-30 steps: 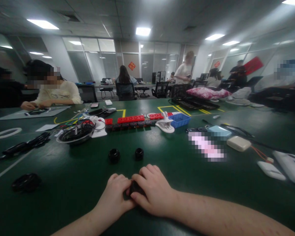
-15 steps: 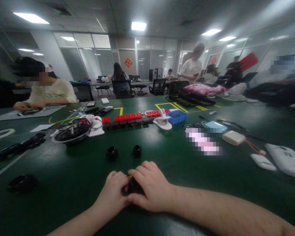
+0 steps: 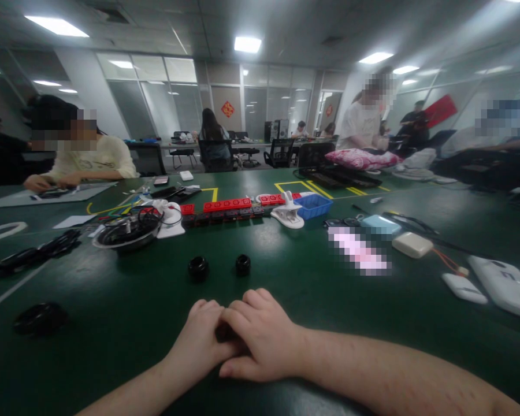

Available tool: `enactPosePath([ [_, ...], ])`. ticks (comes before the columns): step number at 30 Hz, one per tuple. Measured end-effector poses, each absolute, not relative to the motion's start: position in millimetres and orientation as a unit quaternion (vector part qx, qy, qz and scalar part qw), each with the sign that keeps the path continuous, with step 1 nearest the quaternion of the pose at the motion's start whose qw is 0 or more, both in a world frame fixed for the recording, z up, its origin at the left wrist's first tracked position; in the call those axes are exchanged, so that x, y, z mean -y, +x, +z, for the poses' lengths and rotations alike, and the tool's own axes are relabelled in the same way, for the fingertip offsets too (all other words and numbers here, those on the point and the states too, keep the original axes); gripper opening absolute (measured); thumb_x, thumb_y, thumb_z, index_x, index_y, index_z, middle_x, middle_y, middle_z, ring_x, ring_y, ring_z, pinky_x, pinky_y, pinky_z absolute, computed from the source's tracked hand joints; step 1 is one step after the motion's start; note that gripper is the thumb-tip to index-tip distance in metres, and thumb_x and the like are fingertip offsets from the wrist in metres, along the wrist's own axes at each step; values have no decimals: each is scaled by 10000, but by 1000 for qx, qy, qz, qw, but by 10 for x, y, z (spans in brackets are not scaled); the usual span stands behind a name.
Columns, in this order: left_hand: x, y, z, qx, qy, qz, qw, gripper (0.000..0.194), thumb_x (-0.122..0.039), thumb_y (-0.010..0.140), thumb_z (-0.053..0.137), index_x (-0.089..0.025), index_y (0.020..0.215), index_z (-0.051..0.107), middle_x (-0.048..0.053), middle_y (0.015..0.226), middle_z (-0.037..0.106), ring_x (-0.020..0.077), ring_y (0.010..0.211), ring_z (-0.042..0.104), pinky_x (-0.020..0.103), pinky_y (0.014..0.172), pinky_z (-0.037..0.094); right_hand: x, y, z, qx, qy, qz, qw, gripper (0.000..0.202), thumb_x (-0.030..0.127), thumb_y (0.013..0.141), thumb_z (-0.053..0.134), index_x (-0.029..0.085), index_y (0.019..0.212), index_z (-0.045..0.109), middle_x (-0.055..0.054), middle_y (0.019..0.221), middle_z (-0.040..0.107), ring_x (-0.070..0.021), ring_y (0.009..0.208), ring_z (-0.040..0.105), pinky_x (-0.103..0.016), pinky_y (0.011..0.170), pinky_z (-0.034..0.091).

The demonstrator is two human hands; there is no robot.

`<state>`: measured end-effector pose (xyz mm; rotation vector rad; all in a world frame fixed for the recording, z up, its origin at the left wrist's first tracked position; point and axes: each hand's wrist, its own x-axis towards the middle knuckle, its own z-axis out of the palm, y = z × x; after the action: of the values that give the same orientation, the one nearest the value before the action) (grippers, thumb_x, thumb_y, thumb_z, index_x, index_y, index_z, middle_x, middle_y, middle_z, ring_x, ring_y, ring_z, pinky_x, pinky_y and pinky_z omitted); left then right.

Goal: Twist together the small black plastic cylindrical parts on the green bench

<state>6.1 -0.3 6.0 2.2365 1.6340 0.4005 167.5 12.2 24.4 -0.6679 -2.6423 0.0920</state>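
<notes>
My left hand (image 3: 199, 335) and my right hand (image 3: 268, 338) meet low in the middle of the view, just above the green table (image 3: 156, 294). Both are closed around a small dark object (image 3: 225, 331); only a sliver of it shows between the fingers, so its kind cannot be told. The right fingers curl over the left ones, with the right thumb below. Beyond the hands sit two glossy black ring-shaped pieces, a larger one (image 3: 198, 267) and a smaller one (image 3: 242, 264). A third, wide black ring-shaped piece (image 3: 40, 319) lies at the left.
Farther back stand a metal bowl with dark parts (image 3: 127, 238), a row of red and black blocks (image 3: 227, 209), a white clip stand (image 3: 288, 212) and a blue bin (image 3: 314, 205). White cases (image 3: 411, 244) lie at right. A co-worker (image 3: 91, 159) sits at far left.
My right hand has shifted a little, its fingers lapping further over the left hand and its thumb lower. Less of the dark object shows. A standing person in the background has moved right.
</notes>
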Motion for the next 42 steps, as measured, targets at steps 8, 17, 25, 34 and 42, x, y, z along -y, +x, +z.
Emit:
enactPosePath([
  [8, -18, 43, 50, -559, 793, 141, 195, 116, -285, 632, 597, -183, 587, 565, -27, 632, 537, 170, 678, 489, 320, 733, 321, -102, 1675, 257, 951, -218, 12, 218, 562, 675, 774, 304, 170, 911, 510, -42, 865, 586, -172, 715, 421, -325, 636, 289],
  [17, -16, 48, 79, -548, 800, 138, 201, 69, -258, 666, 564, -198, 645, 590, -15, 674, 579, 178, 700, 495, 321, 735, 314, -67, 1656, 193, 959, -179, -13, 221, 536, 657, 786, 312, 165, 810, 523, -34, 833, 583, -160, 695, 417, -318, 608, 288],
  [25, -16, 34, 52, -553, 796, 147, 195, 62, -206, 669, 514, -189, 633, 562, -13, 662, 560, 176, 677, 488, 307, 701, 322, -15, 1665, 140, 951, -162, -16, 263, 540, 629, 812, 276, 162, 815, 547, -37, 805, 589, -164, 712, 440, -319, 622, 296],
  [34, -18, 8, 51, -568, 789, 156, 177, 57, -202, 651, 497, -185, 597, 496, -17, 640, 535, 172, 654, 477, 307, 690, 323, 21, 1709, 177, 943, -193, -30, 270, 385, 539, 759, 463, 159, 753, 529, -23, 751, 587, -159, 693, 427, -318, 608, 277],
  [42, -16, 4, 62, -575, 783, 159, 179, 108, -262, 639, 553, -187, 588, 494, -21, 632, 532, 175, 656, 482, 302, 683, 321, 20, 1734, 230, 941, -219, -29, 257, 307, 465, 784, 457, 166, 760, 521, -14, 709, 569, -159, 670, 413, -322, 589, 263],
])
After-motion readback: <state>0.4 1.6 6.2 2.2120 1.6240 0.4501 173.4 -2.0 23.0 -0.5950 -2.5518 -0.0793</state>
